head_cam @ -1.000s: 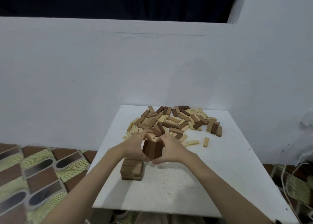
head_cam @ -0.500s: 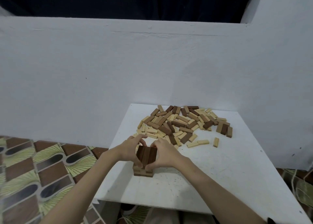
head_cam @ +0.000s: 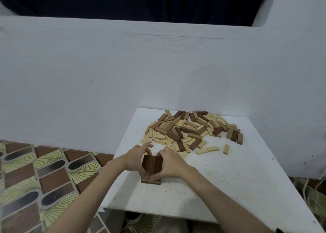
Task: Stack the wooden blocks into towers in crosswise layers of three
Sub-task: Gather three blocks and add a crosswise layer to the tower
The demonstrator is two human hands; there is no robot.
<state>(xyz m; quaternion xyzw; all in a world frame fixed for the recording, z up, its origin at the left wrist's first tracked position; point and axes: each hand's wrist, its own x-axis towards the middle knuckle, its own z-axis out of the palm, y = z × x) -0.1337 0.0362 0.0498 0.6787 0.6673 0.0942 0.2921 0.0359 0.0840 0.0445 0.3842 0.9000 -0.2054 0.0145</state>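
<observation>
On a white desk (head_cam: 229,179) set against a pale wall, a person's two hands close on three dark blocks (head_cam: 152,165) laid side by side atop a low tower (head_cam: 150,181) near the front left edge. The left hand (head_cam: 135,159) grips one side, the right hand (head_cam: 172,164) the other (fingers curled round the ends). A loose pile (head_cam: 190,130) of light and dark blocks lies behind.
</observation>
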